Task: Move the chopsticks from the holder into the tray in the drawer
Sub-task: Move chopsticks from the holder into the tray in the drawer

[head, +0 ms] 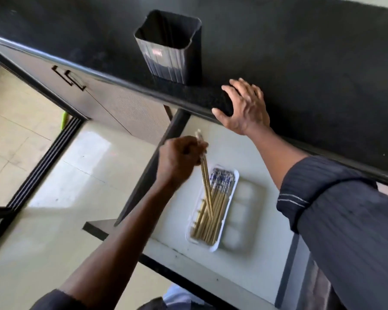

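Chopsticks (207, 211): pale bamboo shafts, blue-and-white patterned tops; a bundle lies lengthwise in the tray.
Tray (230, 211): white, narrow, on the floor of the open drawer (251, 276).
Left hand (180, 156): fist closed around a few chopsticks, tips angled down into the tray.
Right hand (244, 108): fingers spread, resting on the counter (300, 63) edge, holding nothing.
Holder (169, 47): black, ribbed, upright on the counter.

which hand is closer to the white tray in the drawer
Left. The left hand hovers just above the white tray's far end, lowering chopsticks into it; the right hand rests up on the counter edge.
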